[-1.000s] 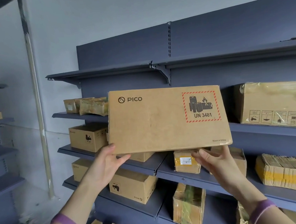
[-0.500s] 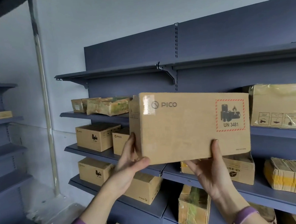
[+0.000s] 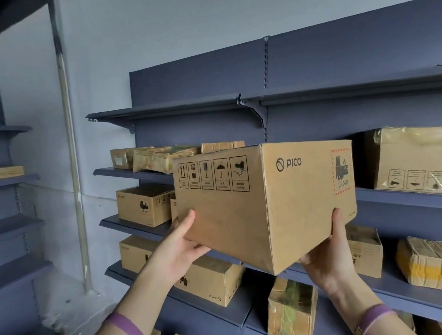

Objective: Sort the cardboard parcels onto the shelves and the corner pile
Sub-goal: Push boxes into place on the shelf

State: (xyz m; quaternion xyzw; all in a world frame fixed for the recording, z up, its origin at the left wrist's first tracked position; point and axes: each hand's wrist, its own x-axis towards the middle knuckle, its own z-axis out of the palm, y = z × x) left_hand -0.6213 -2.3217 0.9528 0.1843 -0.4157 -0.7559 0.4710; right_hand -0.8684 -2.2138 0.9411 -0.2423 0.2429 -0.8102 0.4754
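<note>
The left hand (image 3: pixel 180 249) and right hand (image 3: pixel 326 254) each gripped the closed PICO box (image 3: pixel 267 203) from below, near shelves (image 3: pixel 414 197) holding smaller cartons (image 3: pixel 144 205).

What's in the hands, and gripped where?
PICO box, both hands: left hand grips its lower left end, right hand its lower right edge.

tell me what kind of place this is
Probably a stockroom or parcel storage room. Dark blue metal shelving lines the walls, its tiers hold many cardboard parcels such as a tape-wrapped parcel, and the left hand and right hand hold a PICO box bearing shipping marks.
</note>
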